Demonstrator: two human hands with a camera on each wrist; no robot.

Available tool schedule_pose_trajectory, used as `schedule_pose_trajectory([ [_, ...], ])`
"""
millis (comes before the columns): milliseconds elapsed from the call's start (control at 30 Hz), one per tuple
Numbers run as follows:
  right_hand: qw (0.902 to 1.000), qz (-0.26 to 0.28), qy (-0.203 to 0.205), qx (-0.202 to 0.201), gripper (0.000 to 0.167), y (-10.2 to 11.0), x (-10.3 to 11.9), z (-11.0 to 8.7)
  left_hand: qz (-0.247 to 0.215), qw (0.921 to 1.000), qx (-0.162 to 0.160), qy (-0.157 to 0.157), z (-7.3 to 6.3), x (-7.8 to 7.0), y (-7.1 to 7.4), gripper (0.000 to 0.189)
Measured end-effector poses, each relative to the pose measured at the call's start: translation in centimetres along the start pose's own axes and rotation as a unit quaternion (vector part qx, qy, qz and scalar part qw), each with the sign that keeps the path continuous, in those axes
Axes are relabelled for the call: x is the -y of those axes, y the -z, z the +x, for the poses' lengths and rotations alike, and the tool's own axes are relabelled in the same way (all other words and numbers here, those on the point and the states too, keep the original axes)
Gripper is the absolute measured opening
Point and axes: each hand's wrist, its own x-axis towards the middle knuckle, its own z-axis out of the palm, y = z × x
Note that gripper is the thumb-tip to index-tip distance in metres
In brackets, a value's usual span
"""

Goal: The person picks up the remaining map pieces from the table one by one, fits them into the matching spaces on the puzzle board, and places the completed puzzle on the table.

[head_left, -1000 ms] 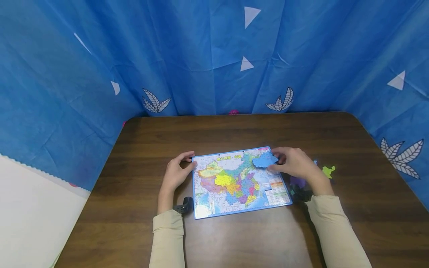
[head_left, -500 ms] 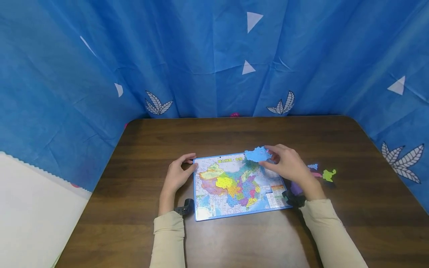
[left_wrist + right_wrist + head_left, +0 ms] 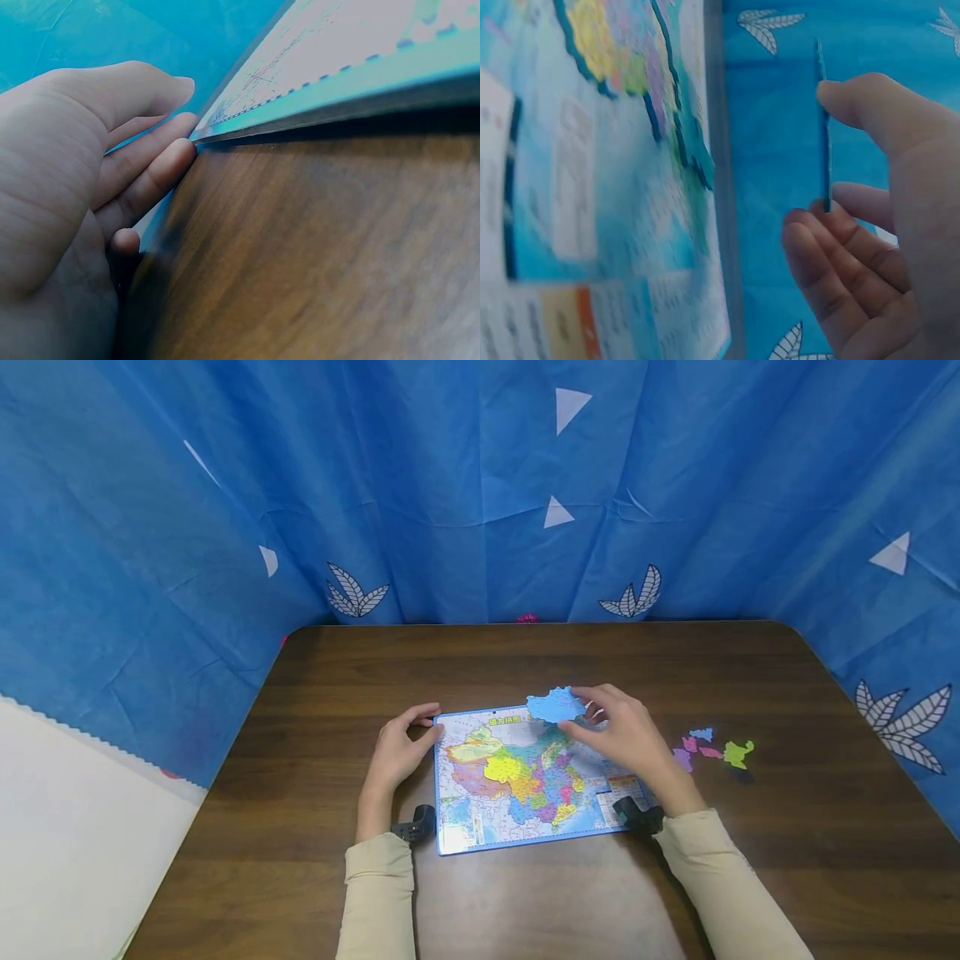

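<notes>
In the head view a map puzzle board [image 3: 465, 835] with a blue border lies on the table, coloured pieces set over its middle. At its upper left corner my left hand [image 3: 401, 747] rests with fairly straight fingers. The left wrist view shows those fingertips [image 3: 180, 154] right at the board's corner, thumb above. My right hand [image 3: 618, 727] pinches a light blue puzzle piece [image 3: 553, 704] between thumb and fingers, above the board's top edge. Seen from the right wrist, that puzzle piece [image 3: 824, 142] stands edge-on, raised beside the board [image 3: 630, 225].
Right of the board lie loose puzzle pieces: a green one [image 3: 737, 754], a blue one [image 3: 701, 734], a purple one [image 3: 683, 759] and pink ones [image 3: 709, 752]. The dark wooden table [image 3: 360, 668] ends at a blue curtain [image 3: 420, 485] behind.
My right hand has moved left with the blue piece, from the board's upper right to over its top edge. More loose pieces show at the right. My left hand stays at the corner.
</notes>
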Motion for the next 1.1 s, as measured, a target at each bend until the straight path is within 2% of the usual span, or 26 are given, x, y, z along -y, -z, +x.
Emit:
schedule_pose_trajectory([
  [500, 0.9981, 0.017, 0.05, -0.03, 0.051, -2.4, 1.0, 0.0, 0.004, 1.0, 0.0, 0.003, 0.0, 0.0, 0.0, 0.039],
  [867, 0.9947, 0.045, 0.075, -0.054, 0.044, -3.8, 0.8, 0.0, 0.001, 1.0, -0.001, 0.006, 0.2, -0.2, 0.0, 0.036],
  [1100, 0.9936, 0.063, 0.079, -0.05, 0.042, -4.7, 0.5, -0.1, 0.001, 1.0, -0.001, 0.006, 0.2, -0.1, 0.0, 0.036],
])
